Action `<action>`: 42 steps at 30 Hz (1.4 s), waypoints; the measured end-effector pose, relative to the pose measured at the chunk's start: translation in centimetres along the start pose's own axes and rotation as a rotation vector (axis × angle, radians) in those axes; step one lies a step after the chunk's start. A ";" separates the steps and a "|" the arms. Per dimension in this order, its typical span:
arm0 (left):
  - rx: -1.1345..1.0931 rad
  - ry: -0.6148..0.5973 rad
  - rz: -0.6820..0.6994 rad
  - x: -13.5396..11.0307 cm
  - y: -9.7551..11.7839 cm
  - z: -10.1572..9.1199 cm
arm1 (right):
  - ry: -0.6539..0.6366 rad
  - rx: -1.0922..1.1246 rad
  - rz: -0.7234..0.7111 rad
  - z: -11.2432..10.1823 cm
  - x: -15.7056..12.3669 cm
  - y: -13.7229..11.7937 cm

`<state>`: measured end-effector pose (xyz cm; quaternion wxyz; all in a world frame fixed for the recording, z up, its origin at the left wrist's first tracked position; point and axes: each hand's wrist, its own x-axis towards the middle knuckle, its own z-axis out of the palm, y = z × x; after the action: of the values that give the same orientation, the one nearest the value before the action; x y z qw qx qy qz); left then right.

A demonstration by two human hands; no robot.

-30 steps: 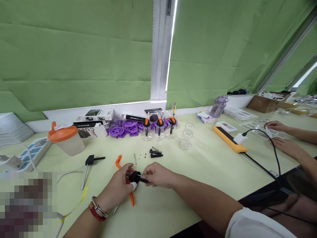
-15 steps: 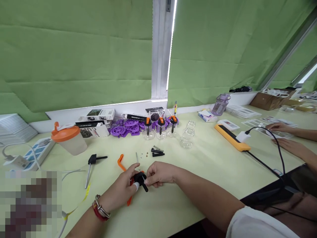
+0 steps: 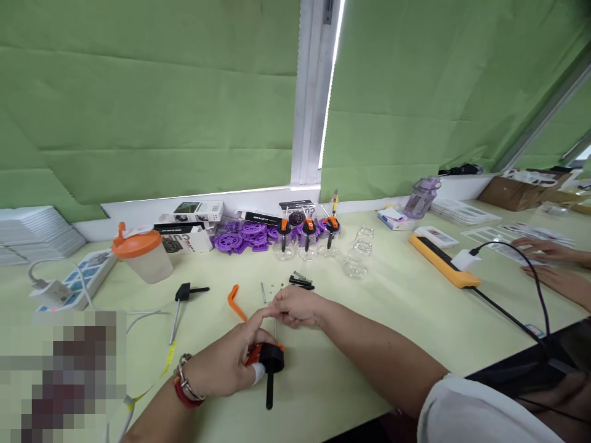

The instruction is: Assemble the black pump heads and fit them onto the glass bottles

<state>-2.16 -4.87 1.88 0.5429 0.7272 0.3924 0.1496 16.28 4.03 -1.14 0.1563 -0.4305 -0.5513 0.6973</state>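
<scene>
My left hand is closed around a black-and-orange pump-like top, with a black stem pointing toward me. A thin metal rod rises from the far side of that top. My right hand pinches at the rod's upper end, beside my left index fingertip; what lies between the fingertips is hidden. Beyond the hands lie an orange bent lever, a loose metal pin, several tiny parts and black pieces with a spring. A black part with a metal rod rests to the left.
Three glass vessels with black-and-orange tops stand at the back beside purple plastic parts and boxes. An orange-lidded cup, stacked clear glass and a yellow power strip surround them. Another person's hands work at right.
My left hand has turned the pump-like top so its stem points toward me. My right hand has moved from the top's black part up to the metal rod's far end. The view has shifted slightly.
</scene>
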 end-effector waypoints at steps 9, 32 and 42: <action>-0.047 0.259 -0.010 -0.7 -0.9 -3.8 | 0.307 -1.415 -0.698 1.9 3.6 -0.3; 0.431 0.819 -0.359 0.1 -6.0 -7.2 | 0.540 0.282 -0.443 -0.7 2.0 -1.6; 0.626 0.758 -0.298 2.3 -5.7 -5.7 | 0.444 0.280 -0.466 -1.7 0.9 -1.4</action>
<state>-6.64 1.23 -1.67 0.1341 0.6857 0.6872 0.1991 16.68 6.19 -0.32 0.4850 -0.4085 -0.4863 0.6012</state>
